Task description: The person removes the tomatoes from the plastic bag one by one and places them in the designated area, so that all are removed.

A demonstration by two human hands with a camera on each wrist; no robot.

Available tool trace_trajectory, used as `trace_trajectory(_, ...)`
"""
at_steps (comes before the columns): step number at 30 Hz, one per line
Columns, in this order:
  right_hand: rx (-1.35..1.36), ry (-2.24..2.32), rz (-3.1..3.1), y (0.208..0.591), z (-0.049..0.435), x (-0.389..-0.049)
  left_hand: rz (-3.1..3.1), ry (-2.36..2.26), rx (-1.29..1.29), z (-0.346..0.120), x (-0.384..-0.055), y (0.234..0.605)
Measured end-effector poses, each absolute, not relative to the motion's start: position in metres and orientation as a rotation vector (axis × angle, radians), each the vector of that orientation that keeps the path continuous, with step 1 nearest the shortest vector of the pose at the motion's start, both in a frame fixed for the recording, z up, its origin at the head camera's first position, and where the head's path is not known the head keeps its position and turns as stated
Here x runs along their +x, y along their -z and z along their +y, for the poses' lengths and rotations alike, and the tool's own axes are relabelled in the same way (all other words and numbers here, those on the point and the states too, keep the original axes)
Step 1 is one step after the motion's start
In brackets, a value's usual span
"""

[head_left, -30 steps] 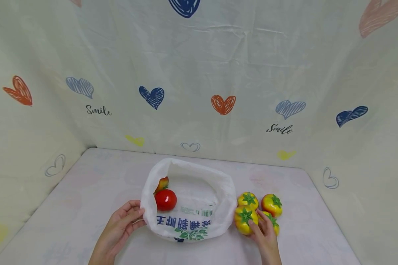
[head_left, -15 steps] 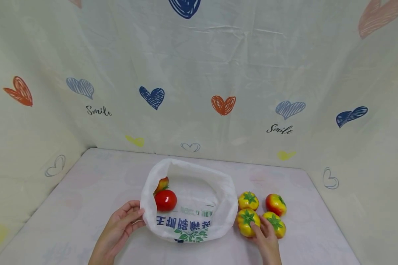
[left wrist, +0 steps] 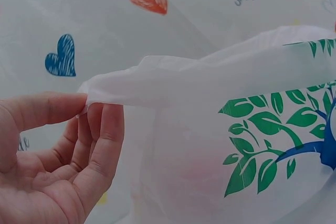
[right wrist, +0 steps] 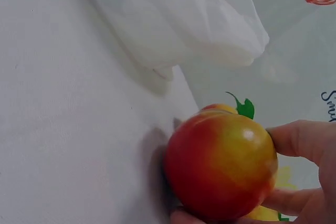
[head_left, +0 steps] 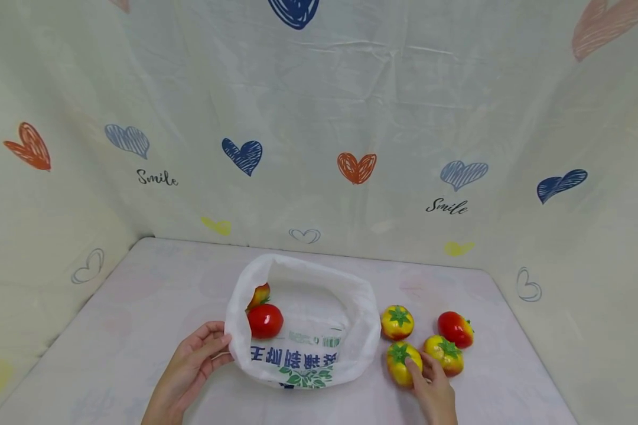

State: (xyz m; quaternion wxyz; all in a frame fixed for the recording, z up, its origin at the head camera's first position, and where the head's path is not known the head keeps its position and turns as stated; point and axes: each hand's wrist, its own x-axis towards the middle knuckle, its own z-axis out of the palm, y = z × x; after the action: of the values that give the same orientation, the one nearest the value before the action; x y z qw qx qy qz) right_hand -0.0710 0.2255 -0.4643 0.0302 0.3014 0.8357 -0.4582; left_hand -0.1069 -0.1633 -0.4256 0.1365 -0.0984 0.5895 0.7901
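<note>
In the head view my left hand (head_left: 191, 366) pinches the left rim of a white plastic bag (head_left: 365, 330) that stands wide open. The left wrist view shows the thumb and fingers gripping the folded edge of the bag (left wrist: 168, 93). Inside the bag lie a red tomato (head_left: 266, 321) and a partly hidden yellow-red one (head_left: 259, 296). Right of the bag, my right hand (head_left: 433, 386) holds a yellow-red tomato (head_left: 398, 369) with a green leafy top. In the right wrist view this tomato (right wrist: 220, 166) sits between thumb and fingers, close to the table surface.
Behind the held tomato sits another yellow tomato (head_left: 397, 322), near the bag's right side. Two more, a yellow-red one (head_left: 446, 357) and a redder one (head_left: 455, 329), lie to the right. The white-covered table (head_left: 138, 313) meets a heart-printed cloth (head_left: 319, 106) at the back.
My right hand has moved slightly right and nearer with its tomato, away from the bag. The two rightmost tomatoes have shifted right, and the farther one has rolled. My left hand stays put.
</note>
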Motion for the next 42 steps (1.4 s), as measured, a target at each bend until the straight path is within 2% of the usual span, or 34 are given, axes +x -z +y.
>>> trace_trajectory(6, 0.872, 1.247, 2.587, 0.465, 0.232, -0.069, 1.711, -2.285, -0.28, -0.163, -0.106, 0.426)
trace_trajectory(22, 1.0, 1.506, 2.473, 0.475, 0.241, -0.068, 1.711, -2.278, -0.313, -0.163, -0.107, 0.425)
trace_trajectory(42, 0.995, 1.45, 2.651, 0.452, 0.223, -0.066, 1.705, -2.294, -0.304, -0.164, -0.106, 0.424)
